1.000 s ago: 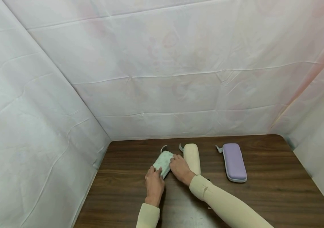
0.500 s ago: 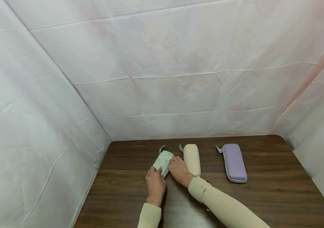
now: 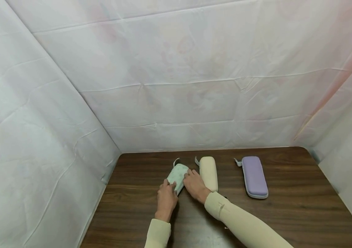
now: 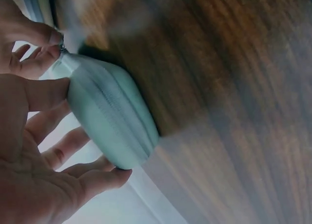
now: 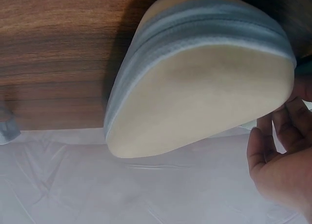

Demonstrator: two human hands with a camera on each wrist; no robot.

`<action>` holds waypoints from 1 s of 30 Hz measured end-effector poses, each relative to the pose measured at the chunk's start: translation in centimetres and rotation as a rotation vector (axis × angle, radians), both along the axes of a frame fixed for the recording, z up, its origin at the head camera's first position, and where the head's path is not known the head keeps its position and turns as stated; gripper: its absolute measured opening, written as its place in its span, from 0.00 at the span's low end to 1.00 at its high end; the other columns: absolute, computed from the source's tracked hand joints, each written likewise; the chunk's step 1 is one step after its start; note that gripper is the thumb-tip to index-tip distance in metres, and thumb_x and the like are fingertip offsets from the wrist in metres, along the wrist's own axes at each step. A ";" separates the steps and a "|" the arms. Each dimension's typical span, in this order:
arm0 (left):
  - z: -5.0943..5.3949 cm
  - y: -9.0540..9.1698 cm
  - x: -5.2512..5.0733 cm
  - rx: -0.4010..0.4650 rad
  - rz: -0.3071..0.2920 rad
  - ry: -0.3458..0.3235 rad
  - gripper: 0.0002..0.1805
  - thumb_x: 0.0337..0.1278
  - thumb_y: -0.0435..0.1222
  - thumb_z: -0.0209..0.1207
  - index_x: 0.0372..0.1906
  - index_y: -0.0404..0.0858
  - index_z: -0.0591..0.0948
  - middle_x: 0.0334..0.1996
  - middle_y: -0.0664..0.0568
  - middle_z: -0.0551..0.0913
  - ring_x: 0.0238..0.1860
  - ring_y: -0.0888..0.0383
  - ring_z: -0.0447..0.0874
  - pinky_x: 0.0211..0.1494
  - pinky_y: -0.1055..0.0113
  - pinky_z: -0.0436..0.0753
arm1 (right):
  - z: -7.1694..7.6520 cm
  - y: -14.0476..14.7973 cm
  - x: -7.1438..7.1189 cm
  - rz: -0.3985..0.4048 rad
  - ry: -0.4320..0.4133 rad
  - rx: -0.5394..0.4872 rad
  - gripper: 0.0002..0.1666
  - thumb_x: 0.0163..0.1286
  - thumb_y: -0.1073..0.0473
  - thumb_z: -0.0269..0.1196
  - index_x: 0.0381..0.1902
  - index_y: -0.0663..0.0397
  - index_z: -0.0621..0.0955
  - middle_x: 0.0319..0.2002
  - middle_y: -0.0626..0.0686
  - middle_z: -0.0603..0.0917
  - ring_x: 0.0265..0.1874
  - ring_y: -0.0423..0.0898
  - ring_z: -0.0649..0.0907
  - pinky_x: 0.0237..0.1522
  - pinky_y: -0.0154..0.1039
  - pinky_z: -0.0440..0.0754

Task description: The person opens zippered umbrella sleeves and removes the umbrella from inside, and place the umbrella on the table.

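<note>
A mint green zip case lies slanted on the table, a loop strap at its far end. My left hand grips its near end; in the left wrist view the thumb and fingers of that hand span the green case. On its right side, my right hand pinches a small zipper pull between thumb and finger. Close to the right hand lies a cream case, which fills much of the right wrist view, with the right hand beyond it.
A purple case with a grey strap lies farther right on the dark wooden table. Pale sheets hang behind the table and at both sides.
The left hand and its sleeve have shifted slightly at the green case's near end. The right forearm has moved a little left and down since the earliest frame. The cases look almost unmoved.
</note>
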State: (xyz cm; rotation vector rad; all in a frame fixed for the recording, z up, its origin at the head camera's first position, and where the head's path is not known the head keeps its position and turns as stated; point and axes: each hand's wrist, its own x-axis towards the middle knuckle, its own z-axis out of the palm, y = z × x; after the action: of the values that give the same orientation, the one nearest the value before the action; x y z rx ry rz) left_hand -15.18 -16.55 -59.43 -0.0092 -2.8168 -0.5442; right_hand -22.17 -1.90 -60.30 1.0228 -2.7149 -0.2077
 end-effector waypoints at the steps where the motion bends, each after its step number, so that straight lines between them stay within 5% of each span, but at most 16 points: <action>1: -0.1 0.1 0.0 -0.003 0.006 0.006 0.19 0.53 0.25 0.75 0.52 0.33 0.91 0.45 0.40 0.80 0.46 0.38 0.84 0.45 0.44 0.87 | 0.0 0.0 0.0 0.000 0.003 0.000 0.02 0.69 0.59 0.73 0.35 0.48 0.90 0.39 0.47 0.86 0.45 0.47 0.80 0.54 0.43 0.78; 14: -0.6 0.7 -0.1 -0.009 0.065 0.017 0.20 0.53 0.26 0.74 0.53 0.34 0.91 0.43 0.39 0.79 0.47 0.37 0.84 0.48 0.42 0.85 | 0.2 -0.1 0.3 -0.014 -0.054 0.039 0.04 0.70 0.58 0.73 0.42 0.47 0.90 0.43 0.47 0.87 0.47 0.46 0.80 0.56 0.43 0.78; 30: -1.1 1.5 -0.2 -0.007 0.125 0.034 0.21 0.56 0.28 0.73 0.57 0.33 0.89 0.56 0.32 0.81 0.51 0.32 0.83 0.48 0.38 0.83 | -0.1 -0.7 1.0 -0.018 -0.095 0.005 0.04 0.73 0.59 0.70 0.42 0.45 0.90 0.45 0.46 0.86 0.52 0.48 0.80 0.56 0.44 0.78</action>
State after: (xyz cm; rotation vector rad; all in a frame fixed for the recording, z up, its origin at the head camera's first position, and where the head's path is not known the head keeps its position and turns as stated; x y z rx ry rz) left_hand -15.40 -15.08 -60.49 0.1542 -2.7632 -0.5010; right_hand -21.16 -2.62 -60.39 1.0348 -2.8108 -0.1728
